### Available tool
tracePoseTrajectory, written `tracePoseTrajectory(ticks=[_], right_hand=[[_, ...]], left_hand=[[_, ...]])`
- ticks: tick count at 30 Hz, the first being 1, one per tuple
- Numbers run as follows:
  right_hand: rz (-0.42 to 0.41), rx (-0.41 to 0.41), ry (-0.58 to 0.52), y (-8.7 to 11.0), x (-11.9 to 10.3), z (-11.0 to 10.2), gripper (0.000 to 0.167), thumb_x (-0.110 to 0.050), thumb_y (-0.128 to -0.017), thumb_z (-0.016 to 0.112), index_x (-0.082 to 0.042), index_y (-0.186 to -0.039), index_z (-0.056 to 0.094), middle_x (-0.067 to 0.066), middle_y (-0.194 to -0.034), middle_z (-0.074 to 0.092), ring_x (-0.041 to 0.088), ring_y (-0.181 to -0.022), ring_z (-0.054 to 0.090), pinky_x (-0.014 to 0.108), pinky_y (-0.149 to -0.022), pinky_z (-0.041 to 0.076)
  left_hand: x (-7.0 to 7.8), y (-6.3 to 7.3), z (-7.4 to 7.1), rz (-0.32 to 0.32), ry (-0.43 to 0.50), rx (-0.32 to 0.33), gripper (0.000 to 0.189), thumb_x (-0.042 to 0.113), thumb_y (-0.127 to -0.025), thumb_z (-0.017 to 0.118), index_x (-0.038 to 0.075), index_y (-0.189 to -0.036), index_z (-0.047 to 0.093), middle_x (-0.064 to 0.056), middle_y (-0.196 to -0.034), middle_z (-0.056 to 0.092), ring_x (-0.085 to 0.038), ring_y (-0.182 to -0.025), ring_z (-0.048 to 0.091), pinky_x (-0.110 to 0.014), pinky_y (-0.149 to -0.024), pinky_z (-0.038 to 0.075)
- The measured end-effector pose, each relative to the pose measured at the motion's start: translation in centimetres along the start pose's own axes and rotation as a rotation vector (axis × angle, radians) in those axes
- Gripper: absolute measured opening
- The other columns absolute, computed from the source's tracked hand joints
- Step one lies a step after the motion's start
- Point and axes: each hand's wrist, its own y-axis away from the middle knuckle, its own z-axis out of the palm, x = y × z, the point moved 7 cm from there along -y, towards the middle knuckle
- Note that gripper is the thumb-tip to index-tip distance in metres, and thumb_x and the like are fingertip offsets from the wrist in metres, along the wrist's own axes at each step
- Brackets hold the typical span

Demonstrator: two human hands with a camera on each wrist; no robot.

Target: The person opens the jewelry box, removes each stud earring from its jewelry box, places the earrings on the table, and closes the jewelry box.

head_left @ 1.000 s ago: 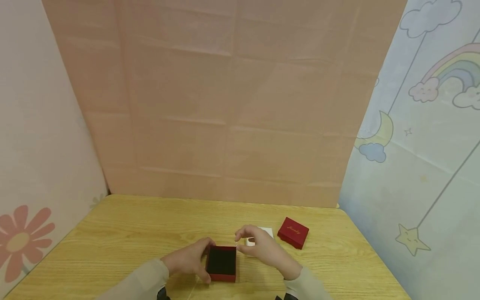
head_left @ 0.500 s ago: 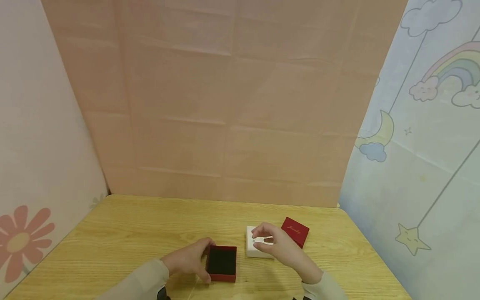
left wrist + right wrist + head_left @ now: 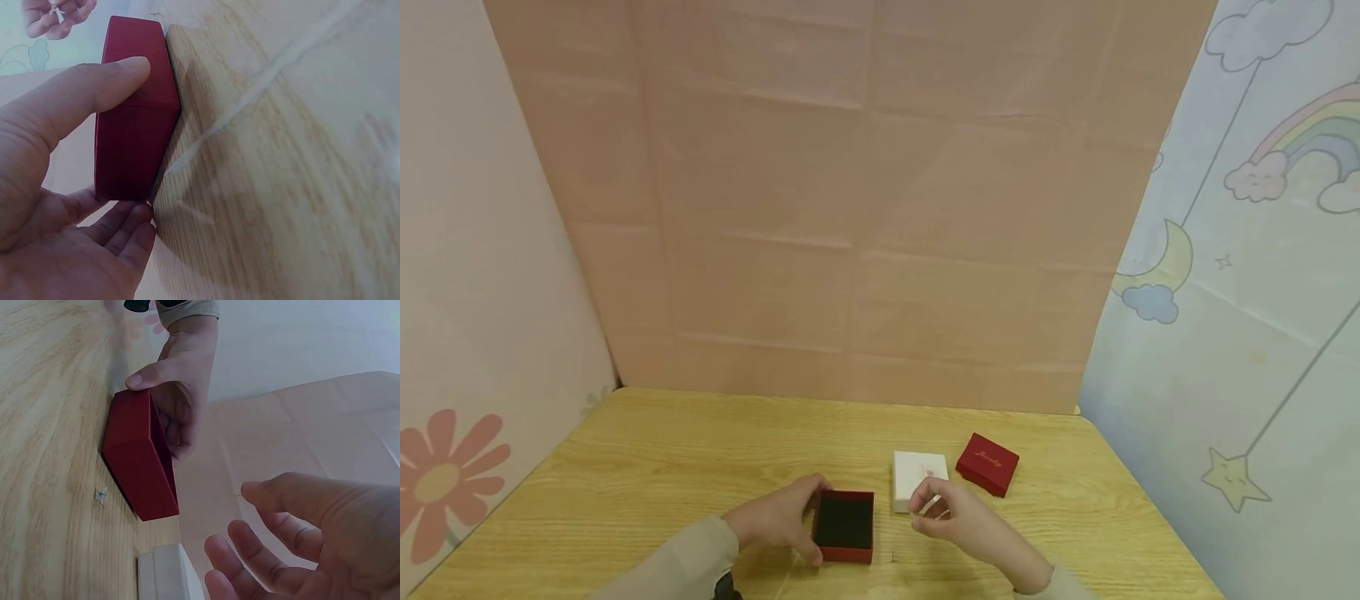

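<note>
My left hand [image 3: 778,517] grips the open red jewelry box [image 3: 844,558] by its left side, thumb at the near edge and fingers behind. The box sits on the table, and a black pad [image 3: 843,523] fills its inside. My right hand [image 3: 958,521] hovers just right of it, at the near edge of a white box [image 3: 917,468]. Thumb and index finger come together there, and the left wrist view shows a small silvery piece of jewelry [image 3: 57,14] between that hand's fingers. Its exact shape is too small to tell.
The red lid [image 3: 988,464] marked with gold lettering lies beyond the white box, to the right. In the right wrist view, a tiny shiny star-like piece [image 3: 101,495] lies on the wooden table [image 3: 56,487] beside the red box. Cloth-covered walls surround the table's back and sides.
My right hand has moved right, away from the red box, then slightly nearer to me, uncovering most of the white box. The left hand and red box have stayed in place.
</note>
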Motion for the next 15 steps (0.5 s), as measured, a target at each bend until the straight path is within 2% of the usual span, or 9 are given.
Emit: tracePoseTrajectory(ticks=[10,15], right_hand=[[0.027,-0.055,0.001,-0.2,1.6,1.9,0.011,-0.007,-0.088,0.068,-0.001,-0.094,0.061,0.000,-0.088,0.060,0.009,-0.071,0.056,0.017,-0.061,0.046],[0.042,-0.061,0.007,-0.5,2.6,2.6,0.008,-0.006,-0.086,0.070,-0.003,-0.089,0.063,-0.002,-0.081,0.057,0.006,-0.062,0.051,0.017,-0.057,0.043]], left_hand=[[-0.1,-0.1,0.0,-0.010,-0.017,0.009,0.076,0.006,-0.060,0.089,0.008,-0.124,0.047,-0.005,-0.123,0.053,-0.030,-0.122,0.047,-0.057,-0.105,0.034],[-0.1,-0.1,0.0,-0.014,-0.024,0.010,0.076,0.006,-0.060,0.089,0.008,-0.124,0.047,-0.005,-0.124,0.052,-0.031,-0.123,0.047,-0.058,-0.106,0.033]])
